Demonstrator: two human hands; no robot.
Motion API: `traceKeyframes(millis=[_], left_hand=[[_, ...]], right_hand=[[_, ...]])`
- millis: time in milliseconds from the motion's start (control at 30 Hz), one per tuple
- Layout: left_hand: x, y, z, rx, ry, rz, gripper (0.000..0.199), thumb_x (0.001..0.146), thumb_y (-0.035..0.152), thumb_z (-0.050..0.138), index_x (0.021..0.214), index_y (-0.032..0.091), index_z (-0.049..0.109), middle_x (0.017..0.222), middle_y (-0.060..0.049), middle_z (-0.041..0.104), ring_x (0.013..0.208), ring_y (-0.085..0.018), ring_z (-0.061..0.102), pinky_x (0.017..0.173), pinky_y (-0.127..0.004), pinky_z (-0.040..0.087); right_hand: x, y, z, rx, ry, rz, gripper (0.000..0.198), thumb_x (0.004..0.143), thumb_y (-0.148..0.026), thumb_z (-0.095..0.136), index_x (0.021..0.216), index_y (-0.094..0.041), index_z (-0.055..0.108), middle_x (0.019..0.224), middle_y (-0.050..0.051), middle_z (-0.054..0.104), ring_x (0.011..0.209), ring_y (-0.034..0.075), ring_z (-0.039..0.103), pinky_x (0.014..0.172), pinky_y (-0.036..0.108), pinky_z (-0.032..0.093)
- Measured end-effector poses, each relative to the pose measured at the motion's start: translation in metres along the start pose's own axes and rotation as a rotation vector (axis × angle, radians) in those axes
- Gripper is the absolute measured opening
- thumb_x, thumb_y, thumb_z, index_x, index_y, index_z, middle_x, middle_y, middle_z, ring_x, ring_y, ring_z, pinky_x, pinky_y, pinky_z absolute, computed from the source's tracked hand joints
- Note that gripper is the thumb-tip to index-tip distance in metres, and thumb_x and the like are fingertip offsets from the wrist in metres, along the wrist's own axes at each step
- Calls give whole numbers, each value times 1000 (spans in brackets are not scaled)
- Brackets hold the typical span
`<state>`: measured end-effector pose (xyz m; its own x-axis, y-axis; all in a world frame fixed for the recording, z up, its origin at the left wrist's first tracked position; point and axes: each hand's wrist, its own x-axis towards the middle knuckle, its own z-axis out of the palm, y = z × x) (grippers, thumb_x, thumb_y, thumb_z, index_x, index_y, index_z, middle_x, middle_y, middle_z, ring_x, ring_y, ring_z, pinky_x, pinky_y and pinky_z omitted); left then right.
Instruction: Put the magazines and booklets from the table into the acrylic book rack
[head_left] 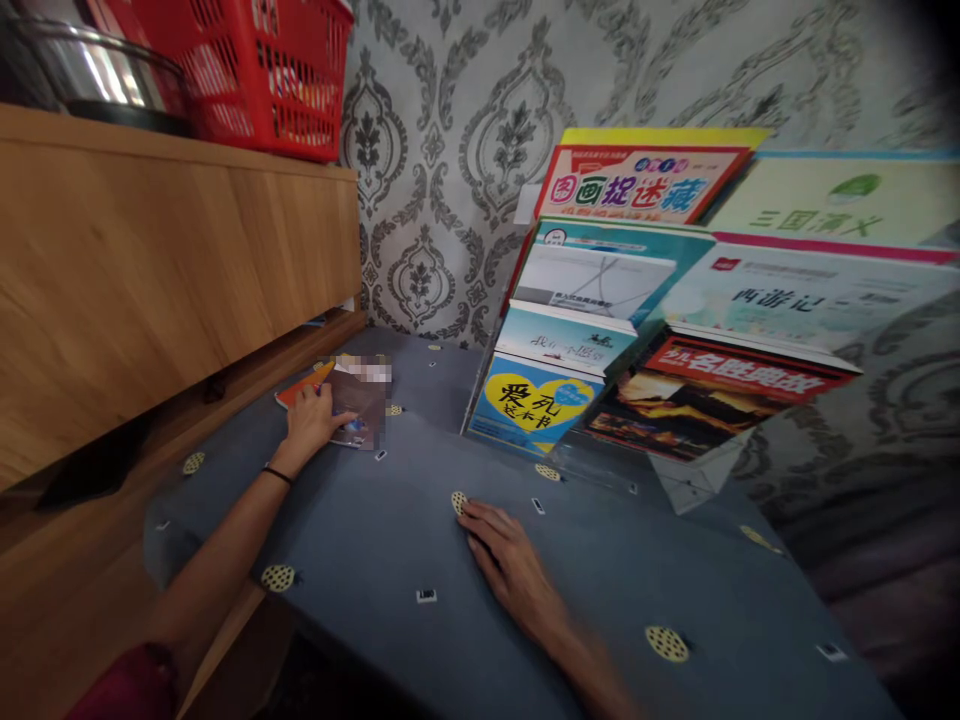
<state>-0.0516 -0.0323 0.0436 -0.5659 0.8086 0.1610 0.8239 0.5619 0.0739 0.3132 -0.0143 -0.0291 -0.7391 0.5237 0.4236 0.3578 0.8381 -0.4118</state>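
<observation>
At the far left of the table, my left hand [309, 420] is on a thin book [364, 395] with a dark brownish cover. Its thumb lies across the cover and its fingers bend at the book's left side, beside an orange part [304, 388]; whether that belongs to a second book I cannot tell. Part of the cover is blurred out. My right hand [510, 560] rests on the grey-blue tablecloth [360, 540], fingers loosely stretched, holding nothing. Ahead of it stands a tiered clear rack with several books, among them a blue book with a yellow heart [536, 405].
A black-and-red book [712, 390] sits low on the rack's right side, above a pale support [694, 480]. Along the left runs a wooden cabinet [180, 270], carrying a red plastic basket [296, 80] and a metal pot [112, 70]. Patterned wallpaper [427, 200] covers the back wall.
</observation>
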Motion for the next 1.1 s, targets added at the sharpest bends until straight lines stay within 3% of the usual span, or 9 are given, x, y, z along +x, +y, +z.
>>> traceKeyframes(millis=[100,200,267,333,433,633,833,1000,1100], left_hand=[[5,-7,5,-174,-61,-22,79,85,64,63,146,16,42,139,-26,54,122,-42,58,92,-50,50],[6,-13,11,-356,-61,16,68,85,51,69,143,22,46,135,-19,61,119,-39,62,93,-48,51],[4,-14,15,-504,-58,57,56,84,38,72,134,22,54,124,-14,68,109,-33,67,87,-41,54],[-2,-12,20,-684,-114,58,49,82,30,71,128,21,57,103,-9,72,83,-26,72,69,-33,56],[-19,-4,25,-994,-296,-12,55,82,32,69,132,18,51,66,3,63,44,-16,60,41,-23,44],[-65,11,29,-1397,-497,-56,70,74,38,76,131,18,42,61,7,61,42,-13,62,39,-18,44],[-91,18,30,-1487,-608,14,83,72,47,78,136,15,36,60,4,66,45,-16,65,40,-21,46],[-102,17,32,-1449,-701,92,65,83,46,70,132,15,41,72,-2,71,57,-17,71,49,-22,50],[-100,11,32,-1224,-559,214,46,94,43,52,130,16,47,70,0,68,52,-15,66,49,-24,49]], right_hand=[[0,1,1,2,6,-12,35,99,-22,48,128,-27,67,129,9,71,123,26,65,104,50,54],[1,0,0,9,19,-31,35,99,-20,47,127,-26,68,127,10,71,122,27,65,102,49,55],[2,-1,0,6,19,-25,35,99,-21,46,126,-26,68,127,11,71,122,28,65,102,51,56],[2,-1,1,4,8,-11,35,100,-23,45,126,-26,68,128,11,71,121,28,66,101,52,56],[2,1,1,11,-13,-2,35,100,-25,45,126,-26,68,129,11,70,122,28,65,102,54,55],[2,3,1,46,-18,5,34,100,-26,46,126,-26,69,129,12,70,122,28,65,103,54,53],[2,4,3,60,-19,0,34,101,-28,45,124,-25,70,128,12,71,122,29,65,103,55,52],[2,1,3,37,-25,12,33,100,-26,47,123,-25,70,128,12,71,123,29,64,103,56,53],[3,-2,1,25,-37,10,33,100,-24,46,124,-25,69,128,11,71,124,28,63,103,53,53]])
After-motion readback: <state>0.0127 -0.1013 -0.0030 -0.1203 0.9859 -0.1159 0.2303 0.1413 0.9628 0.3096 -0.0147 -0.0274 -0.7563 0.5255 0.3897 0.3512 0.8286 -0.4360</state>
